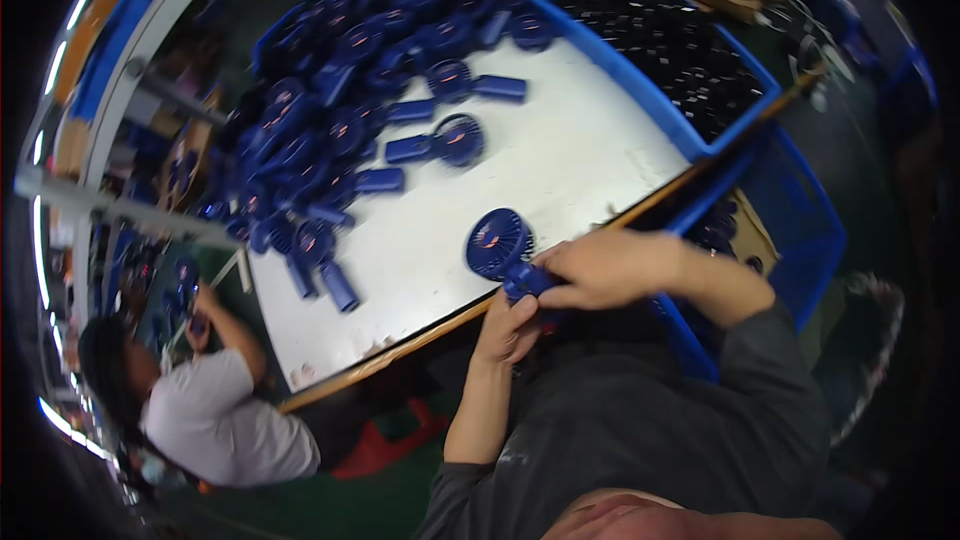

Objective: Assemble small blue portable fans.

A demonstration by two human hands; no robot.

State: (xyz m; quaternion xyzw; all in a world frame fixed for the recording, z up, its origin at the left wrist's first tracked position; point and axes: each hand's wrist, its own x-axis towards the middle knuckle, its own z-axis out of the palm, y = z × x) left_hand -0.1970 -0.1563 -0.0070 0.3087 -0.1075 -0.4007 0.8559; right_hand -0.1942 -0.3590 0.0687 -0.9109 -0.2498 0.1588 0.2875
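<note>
A dark blue handheld fan (499, 243) is held over the table's near edge, its round grille tipped up and away from me. My left hand (508, 325) grips it from below, thumb against the blue neck. From the right, my right hand (605, 270) closes round the fan's handle, blurred by motion. Part of the handle is hidden behind the fingers. Beyond, several more blue handheld fans lie on the white table, among them a single fan (458, 140) with its handle pointing left.
A heap of blue fans (300, 140) covers the table's far and left parts. At the right stands a blue crate (690, 135) of small black parts. Below it is another blue crate (815, 210). At the left, a person (225, 400) in a white shirt holds a fan.
</note>
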